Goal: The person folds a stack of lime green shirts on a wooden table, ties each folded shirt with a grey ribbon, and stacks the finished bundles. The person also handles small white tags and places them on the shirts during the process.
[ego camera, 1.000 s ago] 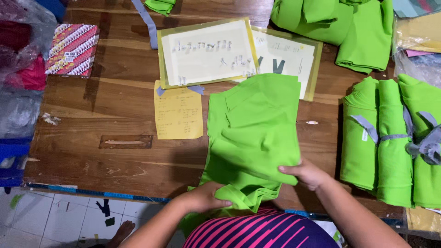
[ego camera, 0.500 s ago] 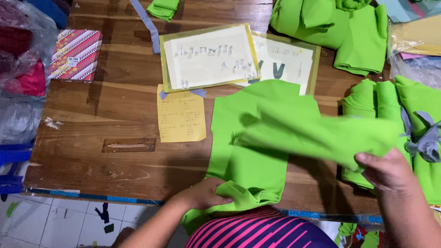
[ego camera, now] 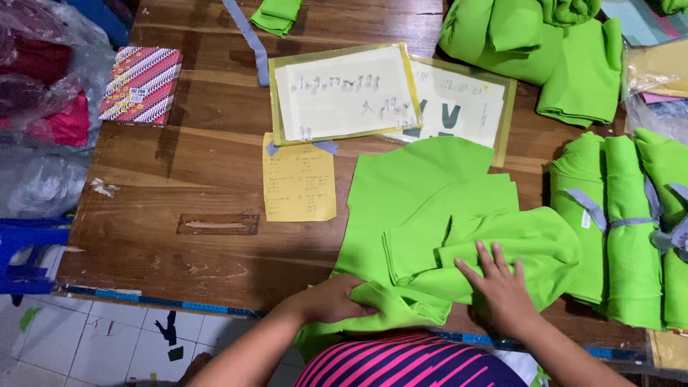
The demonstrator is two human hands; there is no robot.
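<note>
Currently, head view: your left hand (ego camera: 335,301) pinches the near edge of the lime-green cut fabric piece (ego camera: 423,215) on the brown wooden table (ego camera: 201,179). Your right hand (ego camera: 504,290) lies flat, fingers spread, pressing its folded-over flap.

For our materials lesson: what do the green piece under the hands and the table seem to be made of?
Green piece: soft matte fabric, probably a knit; it folds and drapes limply. Table: wood, brown with visible grain and a slight sheen, likely varnished.

Single head view, looking steeply down, close over wooden table (ego camera: 215,179).
</note>
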